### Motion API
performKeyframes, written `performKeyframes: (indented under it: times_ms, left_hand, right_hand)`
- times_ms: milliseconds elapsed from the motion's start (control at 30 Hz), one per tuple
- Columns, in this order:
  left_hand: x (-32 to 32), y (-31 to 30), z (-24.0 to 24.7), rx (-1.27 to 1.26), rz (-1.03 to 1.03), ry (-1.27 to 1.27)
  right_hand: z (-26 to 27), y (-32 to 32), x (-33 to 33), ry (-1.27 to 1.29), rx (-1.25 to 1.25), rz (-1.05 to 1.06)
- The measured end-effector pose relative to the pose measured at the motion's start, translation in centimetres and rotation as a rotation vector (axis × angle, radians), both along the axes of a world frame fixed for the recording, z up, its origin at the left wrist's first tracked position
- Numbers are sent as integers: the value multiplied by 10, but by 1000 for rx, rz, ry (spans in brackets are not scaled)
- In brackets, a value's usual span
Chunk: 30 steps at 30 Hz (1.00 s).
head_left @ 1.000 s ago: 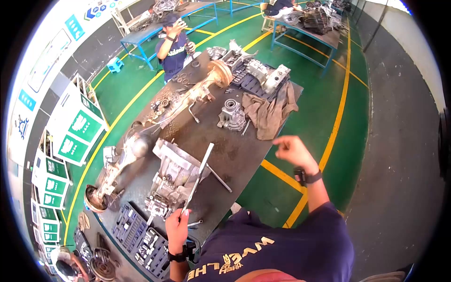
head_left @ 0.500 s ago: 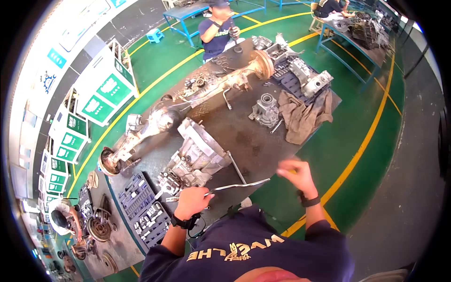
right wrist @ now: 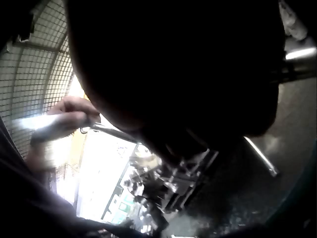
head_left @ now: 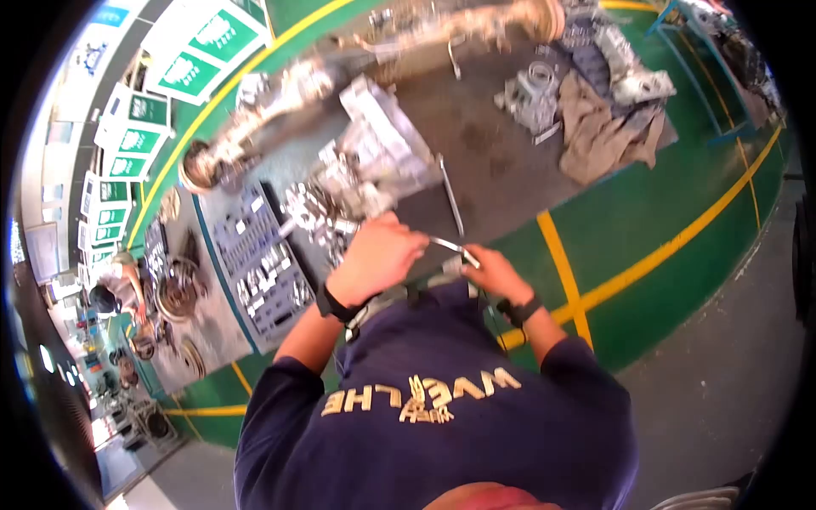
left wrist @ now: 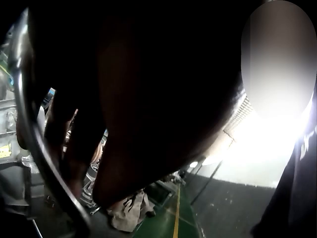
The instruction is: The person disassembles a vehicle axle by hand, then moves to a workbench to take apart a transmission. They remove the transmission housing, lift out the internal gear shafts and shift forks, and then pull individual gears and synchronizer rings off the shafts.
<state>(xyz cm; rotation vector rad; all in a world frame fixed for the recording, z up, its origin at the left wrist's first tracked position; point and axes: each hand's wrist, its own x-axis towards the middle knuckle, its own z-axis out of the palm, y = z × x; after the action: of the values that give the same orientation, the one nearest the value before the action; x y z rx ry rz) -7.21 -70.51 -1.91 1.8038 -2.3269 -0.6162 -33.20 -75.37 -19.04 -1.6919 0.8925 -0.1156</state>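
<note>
A long, bent metal rod (head_left: 446,246) runs between both hands at the table's near edge. My left hand (head_left: 378,255) grips one part of it, knuckles up. At the other end my right hand (head_left: 493,272) holds it between thumb and fingers. In the left wrist view the rod (left wrist: 32,119) curves past dark, shadowed fingers. The right wrist view shows the rod (right wrist: 116,132) passing from the left hand (right wrist: 74,116) into the dark right hand. Just beyond the hands stands a metal gearbox housing (head_left: 395,144), with gears and shafts towards the left.
Socket tool cases (head_left: 272,293) lie left of the housing. A straight metal bar (head_left: 451,200) rests to its right. A small metal casting (head_left: 534,95) and a brown cloth (head_left: 599,136) lie farther right. A rusty axle (head_left: 314,81) spans the back. Another person (head_left: 119,285) works at far left.
The head view has tipped downward. The rod has swung from pointing away to lying across my body. My right hand, free before, has come in and now grips the rod's end.
</note>
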Motion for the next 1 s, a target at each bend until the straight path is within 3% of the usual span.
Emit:
performKeyframes:
  times_ms: [33,100,233,333,433,500,567,700,767,1000]
  left_hand:
    - [2,2,3,-70,1,200]
    - [9,16,27,-59,132,323]
    - [59,73,39,54,571,237]
    - [96,119,24,114,909,151]
    - [132,166,-16,77,1035,152]
    - [135,170,-27,222,1159,78]
    - [159,182,-71,250,1161,301]
    - [180,136,-140,102,1209,253]
    - [180,96,-141,27,1297,150]
    - [183,50,-160,32,1331,-120]
  right_hand:
    - [-8,5,-8,38,-33,-17]
    - [-32,22,-27,120,-48,-189]
    - [-100,48,-61,272,-58,-546]
    - [-132,38,-56,452,-208,-702]
    - [-156,6,-39,569,-314,-702]
    - [-181,-17,-27,652,-338,-753]
    - [-184,-43,-9,844,-294,-765]
    - [-175,-73,25,772,-303,-850]
    - [-176,-83,39,761,-228,-909]
    - [-158,-70,45,756,-253,-568]
